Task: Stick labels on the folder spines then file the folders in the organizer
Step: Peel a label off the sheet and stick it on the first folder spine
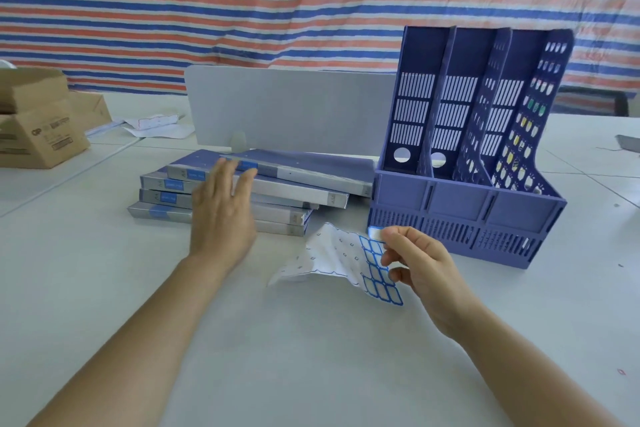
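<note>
Blue-and-grey folders [277, 184]: stacked flat on the white table [311, 357], spines facing you, fanned unevenly, just left of the organizer.
Spines: several show a blue patch near the left end; whether those are stuck labels you cannot tell from here.
Left hand [221, 215]: yours is spread open, palm down, over the front of the stack, fingertips at the upper folders; it holds nothing.
Right hand [419, 263]: fingers curled in, thumb and forefinger pinching one small label [375, 233], lifted off the sheet.
Label sheet [346, 260]: crumpled on the table between your hands, blue-bordered labels left only along its right side.
Organizer [467, 166]: purple plastic, three upright slots, standing right of the stack, no folders in it.
Cardboard box [38, 121]: far left, well apart.
</note>
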The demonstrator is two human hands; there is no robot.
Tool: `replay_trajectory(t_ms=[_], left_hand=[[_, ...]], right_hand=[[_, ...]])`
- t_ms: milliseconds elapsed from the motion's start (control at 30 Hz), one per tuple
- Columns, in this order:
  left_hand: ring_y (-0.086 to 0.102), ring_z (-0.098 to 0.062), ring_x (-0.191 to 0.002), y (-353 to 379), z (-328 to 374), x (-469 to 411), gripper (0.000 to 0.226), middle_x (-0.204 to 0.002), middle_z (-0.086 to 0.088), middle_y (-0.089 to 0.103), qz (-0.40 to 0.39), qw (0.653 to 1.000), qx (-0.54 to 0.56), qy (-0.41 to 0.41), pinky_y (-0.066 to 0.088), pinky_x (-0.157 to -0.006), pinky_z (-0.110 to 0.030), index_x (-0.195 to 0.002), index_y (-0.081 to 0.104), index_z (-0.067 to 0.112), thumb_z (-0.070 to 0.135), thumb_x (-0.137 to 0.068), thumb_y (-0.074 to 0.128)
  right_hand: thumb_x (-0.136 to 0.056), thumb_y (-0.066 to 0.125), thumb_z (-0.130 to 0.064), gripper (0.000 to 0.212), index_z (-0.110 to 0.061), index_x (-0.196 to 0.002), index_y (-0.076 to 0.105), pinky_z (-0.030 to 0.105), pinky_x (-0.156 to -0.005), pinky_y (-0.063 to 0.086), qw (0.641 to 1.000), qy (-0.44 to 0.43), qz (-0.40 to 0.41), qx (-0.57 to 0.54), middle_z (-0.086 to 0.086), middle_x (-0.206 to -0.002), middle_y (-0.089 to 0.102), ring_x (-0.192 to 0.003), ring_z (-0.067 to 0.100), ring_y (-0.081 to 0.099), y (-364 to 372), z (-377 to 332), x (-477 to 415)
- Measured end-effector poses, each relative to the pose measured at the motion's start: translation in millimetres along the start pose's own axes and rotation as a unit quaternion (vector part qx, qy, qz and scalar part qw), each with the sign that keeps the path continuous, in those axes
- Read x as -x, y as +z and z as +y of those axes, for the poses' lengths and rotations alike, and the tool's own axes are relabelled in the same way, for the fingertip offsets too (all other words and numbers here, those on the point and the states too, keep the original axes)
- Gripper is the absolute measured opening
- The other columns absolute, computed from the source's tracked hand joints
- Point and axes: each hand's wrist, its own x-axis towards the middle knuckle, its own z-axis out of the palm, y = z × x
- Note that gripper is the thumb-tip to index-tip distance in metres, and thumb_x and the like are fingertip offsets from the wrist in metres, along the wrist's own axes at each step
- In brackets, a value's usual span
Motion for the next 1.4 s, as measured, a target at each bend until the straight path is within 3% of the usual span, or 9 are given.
replay_trajectory(t_ms=[100,200,333,667,800,933,1100,1267,1400], left_hand=[[0.036,-0.038,-0.141,7,-33,-3,0.072,-0.144,-0.02,0.048,-0.023,0.999,-0.044,-0.023,0.031,-0.106,-0.06,-0.137,0.05,0.009,-0.013,-0.069,0.065],[0.057,-0.037,-0.112,6,-35,-7,0.058,-0.115,-0.014,0.065,0.017,0.999,-0.021,-0.023,0.041,-0.093,-0.052,-0.115,0.064,0.012,-0.012,-0.064,0.074],[0.056,-0.032,-0.085,-6,-25,-7,0.035,-0.088,-0.005,0.063,0.079,0.997,0.007,0.019,0.038,-0.083,-0.043,-0.095,0.068,0.016,-0.002,-0.066,0.078],[0.057,-0.027,-0.091,-33,-17,15,0.021,-0.095,-0.007,0.068,0.197,0.965,0.068,0.157,0.042,-0.085,-0.039,-0.1,0.07,0.008,0.016,-0.081,0.077],[0.063,-0.03,-0.091,-34,-22,13,0.024,-0.097,-0.007,0.069,0.18,0.965,0.111,0.152,0.044,-0.085,-0.038,-0.102,0.074,0.009,0.016,-0.08,0.078],[0.06,-0.032,-0.098,-31,-30,9,0.037,-0.103,-0.008,0.067,0.125,0.976,0.136,0.115,0.045,-0.088,-0.043,-0.099,0.074,0.011,0.001,-0.066,0.084],[0.063,-0.032,-0.086,-33,-34,9,0.042,-0.093,-0.006,0.068,0.105,0.981,0.122,0.111,0.044,-0.083,-0.041,-0.103,0.074,0.011,-0.007,-0.066,0.08],[0.061,-0.021,-0.088,-42,-26,8,0.027,-0.092,-0.001,0.074,0.145,0.969,0.149,0.133,0.039,-0.088,-0.035,-0.098,0.073,0.011,0.009,-0.073,0.079],[0.058,-0.014,-0.096,-41,-24,10,0.025,-0.098,-0.002,0.075,0.163,0.959,0.178,0.146,0.039,-0.091,-0.034,-0.099,0.075,0.01,0.01,-0.074,0.078]], right_hand=[[-0.096,0.058,-0.022,0.016,-0.015,-0.085,0.067,0.03,-0.066,0.042,1.0,-0.004,0.01,-0.002,0.003,-0.073,0.056,-0.069,0.015,0.052,5,0,3],[-0.096,0.058,-0.02,0.017,-0.009,-0.088,0.067,0.029,-0.063,0.041,0.999,-0.013,0.027,-0.019,0.004,-0.072,0.055,-0.066,0.015,0.051,14,-2,4],[-0.095,0.059,-0.015,0.013,-0.011,-0.084,0.065,0.027,-0.058,0.041,0.997,-0.026,0.037,-0.064,0.002,-0.072,0.054,-0.061,0.014,0.053,32,-7,5],[-0.096,0.062,-0.023,0.012,-0.014,-0.089,0.067,0.018,-0.058,0.045,0.989,-0.142,0.026,0.005,-0.011,-0.068,0.06,-0.062,0.008,0.057,107,-31,-22],[-0.096,0.062,-0.023,0.011,-0.016,-0.09,0.068,0.011,-0.061,0.044,0.986,-0.159,0.05,0.01,-0.017,-0.066,0.061,-0.062,0.001,0.055,121,-13,-23],[-0.096,0.063,-0.026,0.012,-0.018,-0.091,0.07,0.011,-0.065,0.045,0.988,-0.143,0.066,0.007,-0.015,-0.073,0.062,-0.07,0.004,0.055,115,-10,-28],[-0.095,0.063,-0.024,0.012,-0.016,-0.092,0.072,0.009,-0.062,0.045,0.989,-0.131,0.074,-0.001,-0.009,-0.075,0.064,-0.068,0.005,0.055,115,-15,-28],[-0.093,0.066,-0.026,0.01,-0.02,-0.088,0.073,0.013,-0.063,0.045,0.984,-0.157,0.078,0.042,-0.011,-0.074,0.067,-0.063,0.0,0.054,126,-14,-25],[-0.091,0.064,-0.036,0.014,-0.037,-0.077,0.066,0.033,-0.081,0.051,0.956,-0.209,0.126,0.161,-0.015,-0.078,0.067,-0.076,0.006,0.059,128,-12,-29]])
